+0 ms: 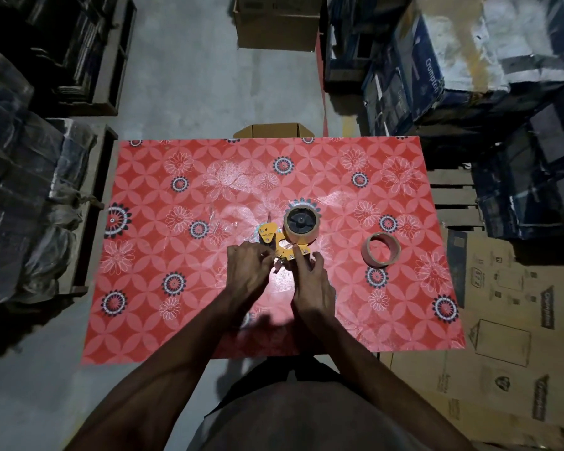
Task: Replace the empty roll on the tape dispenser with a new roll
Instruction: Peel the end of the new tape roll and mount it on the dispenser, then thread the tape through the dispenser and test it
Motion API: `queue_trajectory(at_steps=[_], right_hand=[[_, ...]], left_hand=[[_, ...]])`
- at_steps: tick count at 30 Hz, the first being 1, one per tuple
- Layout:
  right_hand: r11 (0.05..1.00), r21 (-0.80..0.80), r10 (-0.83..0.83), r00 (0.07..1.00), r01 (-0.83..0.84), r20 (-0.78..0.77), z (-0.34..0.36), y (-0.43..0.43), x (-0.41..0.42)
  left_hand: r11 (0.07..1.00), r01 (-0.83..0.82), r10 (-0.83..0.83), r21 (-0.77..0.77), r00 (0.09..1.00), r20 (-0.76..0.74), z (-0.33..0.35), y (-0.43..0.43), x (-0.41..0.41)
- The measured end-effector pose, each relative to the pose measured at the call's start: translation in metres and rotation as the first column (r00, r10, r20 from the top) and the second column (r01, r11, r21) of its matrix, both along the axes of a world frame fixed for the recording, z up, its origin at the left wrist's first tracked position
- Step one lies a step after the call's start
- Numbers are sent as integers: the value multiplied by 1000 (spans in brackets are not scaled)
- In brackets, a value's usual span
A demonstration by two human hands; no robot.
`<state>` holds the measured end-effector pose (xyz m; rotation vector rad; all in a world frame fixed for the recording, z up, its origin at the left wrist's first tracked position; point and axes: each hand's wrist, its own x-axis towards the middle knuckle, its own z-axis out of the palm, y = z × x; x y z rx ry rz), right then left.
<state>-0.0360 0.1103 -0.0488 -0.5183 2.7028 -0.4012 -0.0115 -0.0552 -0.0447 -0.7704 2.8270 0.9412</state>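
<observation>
Overhead, a red flower-patterned tabletop fills the middle of the view, on a grey concrete floor. Stacked blue cartons stand past its right far corner, flattened brown cardboard lies along its right edge, dark wrapped bundles sit off its left edge, and an open cardboard box peeks over the far edge.

Yellow tape dispenser lies roughly mid-tabletop, slightly toward the near edge. New roll, tan tape on a black hub, sits mounted at the dispenser's far right end. Empty roll, a bare brown core ring, lies flat on the tabletop to the right of the dispenser, clearly apart from it, nothing touching it.

Left hand is over the dispenser's near end, fingers curled and pinching at something small there; blurred and glare-washed, cannot tell exactly what. Right hand is just beside it, index finger extended and pressing on the dispenser's frame near the rivets, other fingers loosely bent, not wrapped around anything.
</observation>
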Motion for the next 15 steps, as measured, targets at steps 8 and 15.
queue_trajectory(at_steps=[8,15], right_hand=[[981,19,193,978,-192,-83,3,13,-15],[975,-145,170,985,-168,3,24,25,-24]], left_hand=[[1000,-4,4,1,1000,-8,8,8,5],[1000,0,0,-8,999,34,34,6,-4]])
